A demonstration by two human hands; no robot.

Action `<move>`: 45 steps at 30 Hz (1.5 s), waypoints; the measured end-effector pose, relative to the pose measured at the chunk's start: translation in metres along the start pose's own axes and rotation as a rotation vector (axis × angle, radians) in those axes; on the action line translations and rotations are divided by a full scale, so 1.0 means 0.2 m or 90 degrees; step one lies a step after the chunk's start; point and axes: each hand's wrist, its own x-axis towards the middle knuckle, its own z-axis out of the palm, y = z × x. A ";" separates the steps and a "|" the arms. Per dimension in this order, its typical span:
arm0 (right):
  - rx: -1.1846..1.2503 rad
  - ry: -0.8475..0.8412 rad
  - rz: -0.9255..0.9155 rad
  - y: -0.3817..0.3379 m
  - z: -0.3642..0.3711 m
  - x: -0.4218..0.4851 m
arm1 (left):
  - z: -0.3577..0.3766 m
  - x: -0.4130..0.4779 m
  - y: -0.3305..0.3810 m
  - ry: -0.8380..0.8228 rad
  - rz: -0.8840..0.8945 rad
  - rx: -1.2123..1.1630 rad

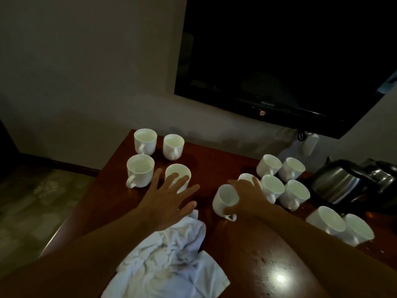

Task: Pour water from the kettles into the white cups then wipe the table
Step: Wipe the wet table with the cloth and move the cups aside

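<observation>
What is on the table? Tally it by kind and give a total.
White cups: 12
Kettles: 2
Cloth: 1
Total: 15

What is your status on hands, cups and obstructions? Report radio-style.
Left hand open, fingers spread by the near-left cup. Right hand grips the centre-front cup. Cloth lies under left forearm; kettles stand at right.

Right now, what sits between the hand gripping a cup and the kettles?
In the head view, a cluster of white cups stands between the right hand, gripping a tilted cup, and the steel kettles.
</observation>
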 end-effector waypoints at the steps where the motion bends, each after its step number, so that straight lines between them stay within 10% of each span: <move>1: 0.013 0.011 -0.004 0.00 0.00 0.01 | 0.00 0.00 -0.01 -0.004 -0.008 0.010; 23: 0.033 0.077 -0.067 -0.24 -0.13 -0.07 | -0.08 -0.26 -0.14 -0.037 -0.081 0.054; 45: 0.077 0.131 -0.185 -1.25 -0.09 -0.04 | -0.21 -0.75 -0.64 -0.044 -0.183 0.041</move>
